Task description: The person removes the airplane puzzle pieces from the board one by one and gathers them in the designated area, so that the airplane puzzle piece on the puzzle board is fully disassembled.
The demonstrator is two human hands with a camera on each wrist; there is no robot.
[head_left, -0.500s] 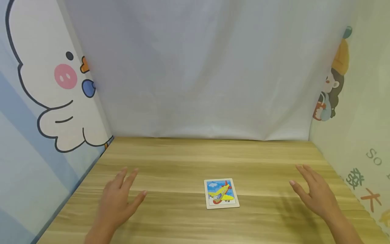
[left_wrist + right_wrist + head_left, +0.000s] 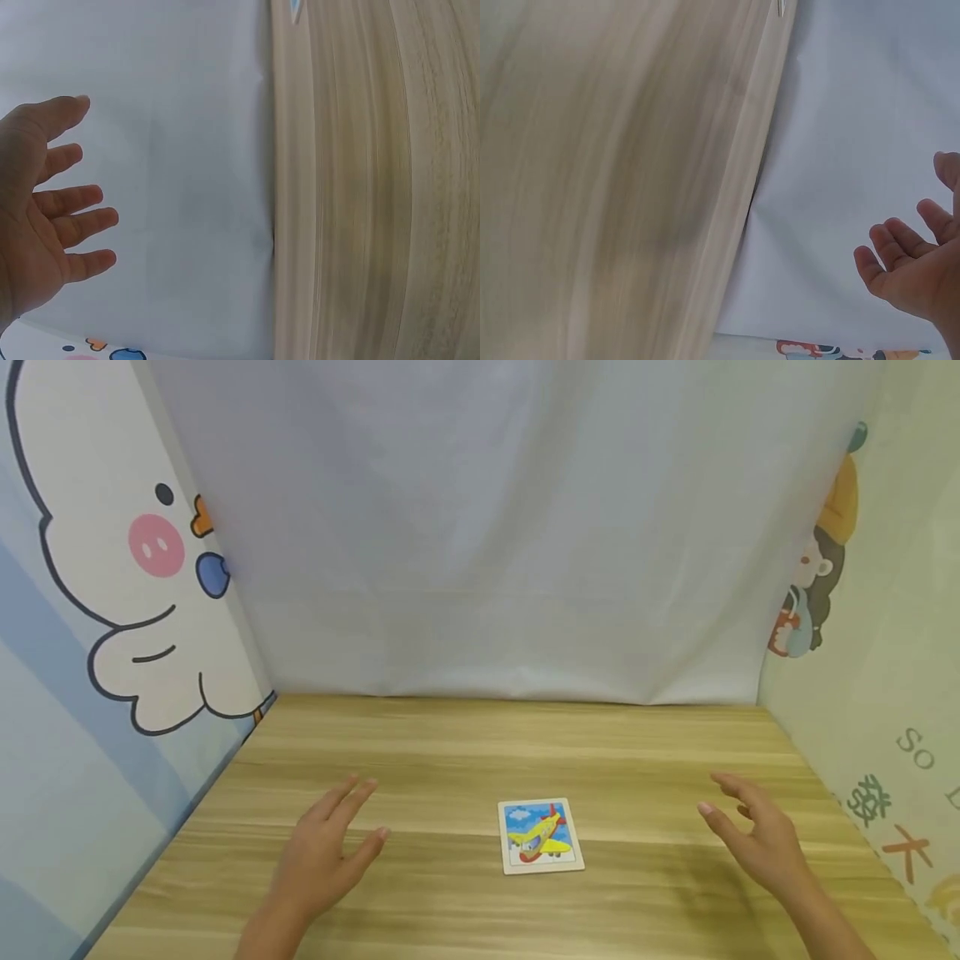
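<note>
The bare left hand (image 2: 322, 853) and bare right hand (image 2: 767, 847) are held well apart, nothing gripped. Both have been brought slightly inward since the earlier frame; contact seems not yet made. Between them, untouched, a flat pale-bordered rectangular panel with a yellow airplane picture (image 2: 541, 837) is supported by the wood-grain table (image 2: 442, 906).

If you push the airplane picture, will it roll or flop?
The airplane picture probably won't roll or tip, since it lies flat with straight sides. It looks stiff, as its edges show no curl or bend. It may slide, because the tabletop looks smooth.
</note>
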